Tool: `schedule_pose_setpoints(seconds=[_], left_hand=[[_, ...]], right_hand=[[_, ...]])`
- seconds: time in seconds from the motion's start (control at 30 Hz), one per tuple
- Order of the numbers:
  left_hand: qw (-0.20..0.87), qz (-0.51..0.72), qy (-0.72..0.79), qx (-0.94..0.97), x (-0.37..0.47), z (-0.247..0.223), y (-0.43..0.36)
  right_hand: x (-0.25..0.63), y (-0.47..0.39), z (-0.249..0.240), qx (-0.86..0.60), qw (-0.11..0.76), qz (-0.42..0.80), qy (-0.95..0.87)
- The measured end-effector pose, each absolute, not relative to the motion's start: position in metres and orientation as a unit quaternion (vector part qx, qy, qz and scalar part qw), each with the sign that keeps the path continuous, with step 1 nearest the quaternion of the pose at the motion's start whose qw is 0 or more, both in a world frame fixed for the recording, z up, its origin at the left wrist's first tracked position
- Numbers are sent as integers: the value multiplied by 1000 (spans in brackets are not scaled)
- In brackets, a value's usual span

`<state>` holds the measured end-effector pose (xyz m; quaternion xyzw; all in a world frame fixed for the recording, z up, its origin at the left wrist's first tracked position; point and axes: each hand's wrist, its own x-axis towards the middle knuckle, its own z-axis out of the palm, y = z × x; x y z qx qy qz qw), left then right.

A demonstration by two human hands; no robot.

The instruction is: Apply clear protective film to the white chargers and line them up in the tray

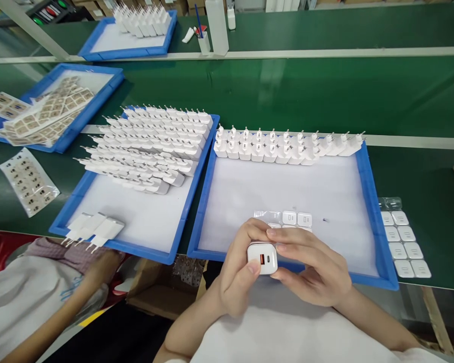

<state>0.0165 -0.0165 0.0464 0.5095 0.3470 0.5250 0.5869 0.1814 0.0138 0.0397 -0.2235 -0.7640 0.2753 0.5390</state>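
Note:
A white USB charger is held in front of my chest, its face with one orange port and one small dark port turned toward me. My left hand wraps round its left side, thumb on the front face. From the right, my right hand grips the charger's edge between thumb and fingers. Just beyond my hands, a clear sheet with white square port covers lies in the blue-rimmed tray, partly hidden by my fingers. White plug chargers stand in rows along that tray's far side, pins up.
To the left, another blue tray holds many chargers in rows. A co-worker's arm is beside it. More port covers lie right of my tray. A sticker sheet and a tray of sheets lie far left.

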Motion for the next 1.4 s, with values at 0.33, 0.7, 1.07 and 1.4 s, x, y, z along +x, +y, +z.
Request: schedule_pose_setpoints(seconds=[0.33,0.7,1.07,1.4], left_hand=[[561,540,395,488,24,41,-17],[630,525,385,424,24,40,-19],[638,506,336,473,21,41,-17],[684,482,337,432,14,40,-21]], right_hand=[[183,15,36,-214,489,200,-822],[179,12,31,-239,527,273,-768],[181,11,31,-249,528,271,-765],[175,13,17,-240,540,199,-782]])
